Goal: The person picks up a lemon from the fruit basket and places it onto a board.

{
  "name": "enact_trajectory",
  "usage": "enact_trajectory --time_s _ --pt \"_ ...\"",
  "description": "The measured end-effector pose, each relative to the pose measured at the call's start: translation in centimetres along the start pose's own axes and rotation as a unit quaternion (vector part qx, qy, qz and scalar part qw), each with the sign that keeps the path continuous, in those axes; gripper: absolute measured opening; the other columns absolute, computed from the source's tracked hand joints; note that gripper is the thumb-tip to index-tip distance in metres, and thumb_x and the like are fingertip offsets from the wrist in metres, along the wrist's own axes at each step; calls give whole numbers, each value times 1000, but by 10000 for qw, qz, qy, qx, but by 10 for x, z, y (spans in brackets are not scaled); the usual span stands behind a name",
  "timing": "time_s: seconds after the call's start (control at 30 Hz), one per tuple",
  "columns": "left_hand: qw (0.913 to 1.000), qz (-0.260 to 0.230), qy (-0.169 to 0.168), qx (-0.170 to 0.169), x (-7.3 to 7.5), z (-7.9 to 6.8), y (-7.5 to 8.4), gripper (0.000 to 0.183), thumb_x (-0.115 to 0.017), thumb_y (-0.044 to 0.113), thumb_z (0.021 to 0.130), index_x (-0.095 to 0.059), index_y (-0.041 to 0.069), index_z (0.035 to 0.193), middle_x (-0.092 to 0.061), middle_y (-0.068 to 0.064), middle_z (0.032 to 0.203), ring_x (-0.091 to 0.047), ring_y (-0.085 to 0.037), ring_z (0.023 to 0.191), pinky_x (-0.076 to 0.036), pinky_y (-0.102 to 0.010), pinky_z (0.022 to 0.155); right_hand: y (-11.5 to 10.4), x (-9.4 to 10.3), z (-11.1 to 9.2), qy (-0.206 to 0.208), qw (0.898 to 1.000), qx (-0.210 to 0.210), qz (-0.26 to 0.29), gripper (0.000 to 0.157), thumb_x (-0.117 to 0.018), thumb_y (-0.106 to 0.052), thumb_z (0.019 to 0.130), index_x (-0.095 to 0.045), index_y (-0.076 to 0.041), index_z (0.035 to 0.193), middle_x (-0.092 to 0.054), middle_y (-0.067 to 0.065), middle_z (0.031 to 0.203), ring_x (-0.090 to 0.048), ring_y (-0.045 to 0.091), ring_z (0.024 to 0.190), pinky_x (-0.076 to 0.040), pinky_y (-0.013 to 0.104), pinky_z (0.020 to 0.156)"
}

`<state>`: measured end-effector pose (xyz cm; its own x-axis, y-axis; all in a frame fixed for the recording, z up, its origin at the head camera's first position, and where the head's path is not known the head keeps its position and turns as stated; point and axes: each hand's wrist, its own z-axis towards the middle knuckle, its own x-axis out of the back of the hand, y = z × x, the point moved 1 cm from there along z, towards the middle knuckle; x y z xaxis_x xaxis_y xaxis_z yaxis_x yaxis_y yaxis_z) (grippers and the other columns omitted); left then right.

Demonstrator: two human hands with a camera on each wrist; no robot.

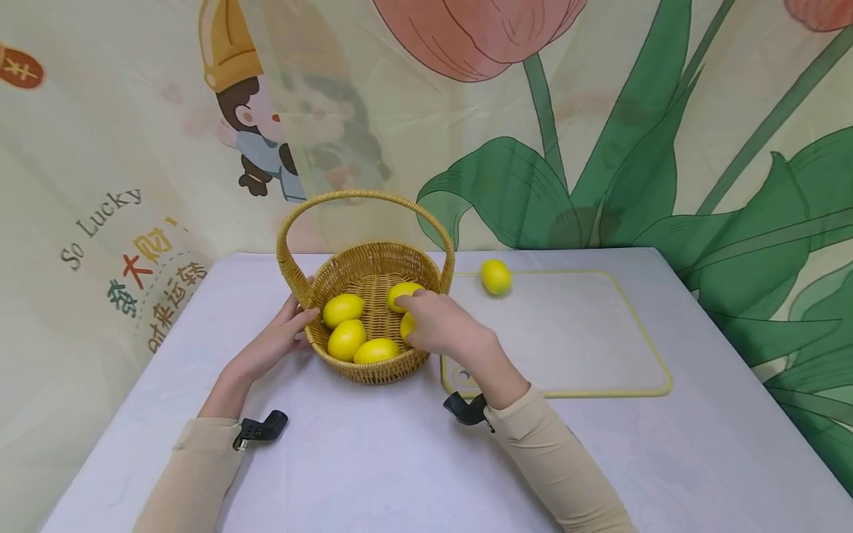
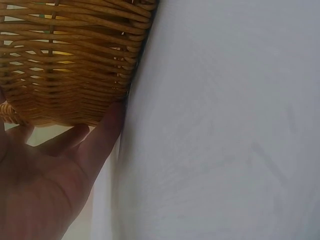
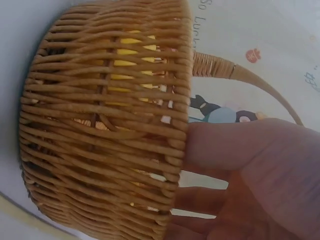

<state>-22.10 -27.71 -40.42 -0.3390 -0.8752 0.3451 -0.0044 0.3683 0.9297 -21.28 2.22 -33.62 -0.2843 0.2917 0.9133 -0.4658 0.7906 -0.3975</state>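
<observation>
A round wicker basket [image 1: 373, 374] with a tall arched handle stands on the table and holds several yellow lemons [image 1: 343, 311]. My left hand [image 1: 283, 329] grips the basket's left side by the handle's foot; its fingers lie against the outer weave in the left wrist view. Reaching over the right rim, my right hand [image 1: 443, 322] pinches a lemon [image 1: 406, 327] that it mostly covers. Its index finger lies by another lemon [image 1: 402, 295]. The right wrist view shows the thumb [image 3: 220, 145] passing over the rim, with the fingertips hidden inside the basket.
To the right lies a white cutting board [image 1: 566, 333] with a yellow edge. One lemon [image 1: 496, 277] rests at the board's back left. A white cloth [image 1: 373, 451] covers the table, and a printed curtain [image 1: 400, 111] hangs behind it.
</observation>
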Motion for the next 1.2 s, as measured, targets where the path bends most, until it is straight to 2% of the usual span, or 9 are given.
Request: enact_trajectory --time_s 0.1,0.4,0.5,0.6,0.8,0.87,1.0,1.07,1.2 --pt "10000 -21 -7 2 -1 1 0 70 -38 45 107 8 38 159 -6 -17 167 -35 -44 143 -48 -56 104 -2 -2 2 29 9999 25 -158 56 -65 -6 88 -54 -14 142 -61 12 130 -49 20 70 -40 25 60" --pt "10000 -55 -39 19 -3 3 -3 69 -39 47 106 6 41 158 -5 -15 168 -33 -43 145 -47 -56 105 3 -24 22 36 9986 117 -517 48 -60 -7 91 -58 -15 138 -62 9 119 -50 21 74 -41 30 65" --pt "10000 -59 -33 25 -3 2 -2 69 -39 47 106 6 42 158 -5 -15 168 -33 -43 145 -47 -56 105 4 -24 24 17 9987 174 -478 48 -60 -7 91 -57 -15 138 -62 9 121 -52 22 78 -42 31 68" --pt "10000 -38 -23 24 -2 1 -1 69 -40 47 106 6 43 157 -5 -14 168 -31 -43 146 -46 -57 106 6 -23 25 -58 9988 287 -383 50 -60 -7 90 -57 -15 139 -63 8 123 -54 23 85 -46 33 73" --pt "10000 6 -19 12 -2 1 -1 69 -40 49 105 5 43 157 -5 -13 168 -28 -41 148 -46 -58 106 10 -18 26 -351 9979 522 -129 56 -64 -9 86 -56 -17 141 -62 4 134 -55 21 114 -46 42 94" --pt "10000 16 -13 18 -2 1 -2 69 -40 49 105 5 43 157 -5 -12 168 -28 -41 148 -46 -58 106 10 -17 26 -427 9975 552 -75 56 -66 -11 85 -57 -18 140 -63 3 130 -55 21 112 -44 42 92" --pt "10000 -12 -24 37 -2 1 -2 69 -40 49 105 5 43 157 -6 -12 168 -30 -41 147 -45 -58 107 10 -17 27 -505 9971 562 -102 52 -68 -13 84 -58 -19 134 -62 0 112 -54 20 95 -45 33 75" --pt "10000 2 -3 63 -2 0 -2 69 -40 50 105 5 43 157 -6 -12 168 -31 -41 147 -45 -58 107 9 -17 27 -507 9970 580 -115 51 -69 -15 83 -58 -19 132 -61 -1 109 -54 19 90 -44 30 70" --pt "10000 26 50 64 0 0 -2 68 -39 49 105 5 43 157 -7 -13 168 -33 -42 145 -46 -58 106 6 -17 28 -484 9967 644 -124 49 -72 -21 84 -59 -19 131 -62 -1 114 -55 18 91 -47 30 73"
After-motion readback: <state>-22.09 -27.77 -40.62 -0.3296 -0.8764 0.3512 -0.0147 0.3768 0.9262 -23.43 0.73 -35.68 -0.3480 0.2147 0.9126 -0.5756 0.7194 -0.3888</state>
